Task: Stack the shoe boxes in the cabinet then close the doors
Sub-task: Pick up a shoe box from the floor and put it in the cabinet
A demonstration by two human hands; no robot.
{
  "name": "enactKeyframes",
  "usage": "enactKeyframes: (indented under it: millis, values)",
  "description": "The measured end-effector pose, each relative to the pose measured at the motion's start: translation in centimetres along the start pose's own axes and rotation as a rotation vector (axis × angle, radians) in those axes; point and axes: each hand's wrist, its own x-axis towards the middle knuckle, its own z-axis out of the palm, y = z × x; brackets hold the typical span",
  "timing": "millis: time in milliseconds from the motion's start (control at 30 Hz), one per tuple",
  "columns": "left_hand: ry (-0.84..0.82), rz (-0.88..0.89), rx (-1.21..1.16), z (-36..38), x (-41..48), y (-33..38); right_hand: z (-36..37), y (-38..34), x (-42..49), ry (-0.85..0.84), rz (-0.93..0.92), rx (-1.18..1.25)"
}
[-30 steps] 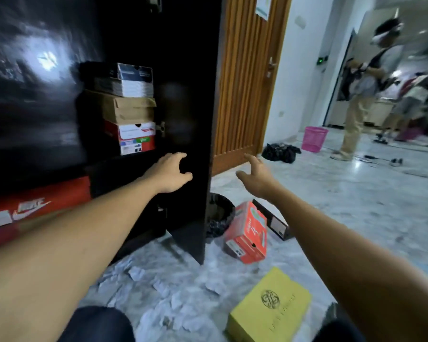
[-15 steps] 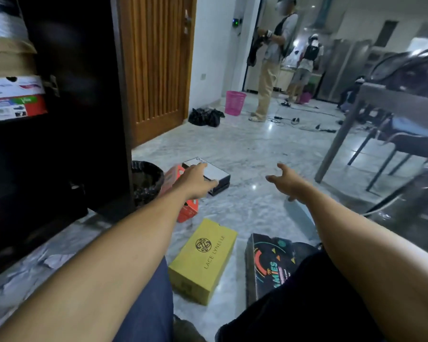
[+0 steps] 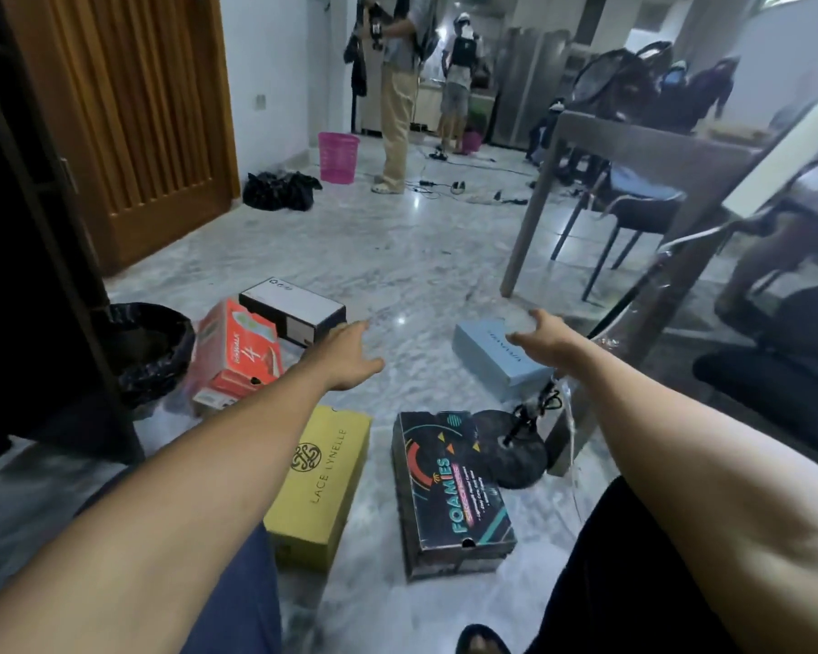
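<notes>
Open marble floor [image 3: 416, 370] runs between the left hand [image 3: 350, 356] and right hand [image 3: 546, 339], both empty. A red box [image 3: 237, 356], a black-and-white box [image 3: 294, 309] and a black bin [image 3: 147, 351] crowd the left; a blue box [image 3: 497, 370] and table leg [image 3: 530, 214] block the right. A yellow box [image 3: 322, 479] and black box [image 3: 449, 488] lie nearer, a floor strip between them.

Glossy marble floor [image 3: 397, 257], wooden door [image 3: 138, 110]

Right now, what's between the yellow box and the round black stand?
The black Foamies box lies on the floor between the yellow box and the round black stand, seen in the head view.
</notes>
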Motion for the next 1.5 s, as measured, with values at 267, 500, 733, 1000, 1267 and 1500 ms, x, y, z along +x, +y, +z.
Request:
enactKeyframes:
  millis: [267, 500, 733, 1000, 1267, 1500]
  values:
    - [-0.23, 0.052, 0.214, 10.4, -0.3, -0.8, 7.7, 6.4, 3.2, -0.245, -0.004, -0.18]
    - [-0.422, -0.048, 0.097, 17.1, -2.0, -2.3, 17.6, 14.1, 3.3, -0.398, 0.042, -0.057]
    - [-0.531, 0.008, 0.06, 21.2, -2.3, -2.6, 19.2, 15.4, -0.9, -0.507, 0.145, -0.112]
    - [-0.643, 0.042, 0.15, 23.5, -1.6, -2.6, 21.8, 17.5, -3.7, -0.492, 0.27, -0.073]
    - [-0.568, -0.191, 0.297, 23.8, -2.5, -3.9, 21.5, 14.3, -3.4, -0.824, 0.281, 0.025]
    - [-0.39, -0.394, 0.275, 24.6, -6.0, -5.6, 23.6, 12.4, -4.1, -1.071, 0.237, 0.018]
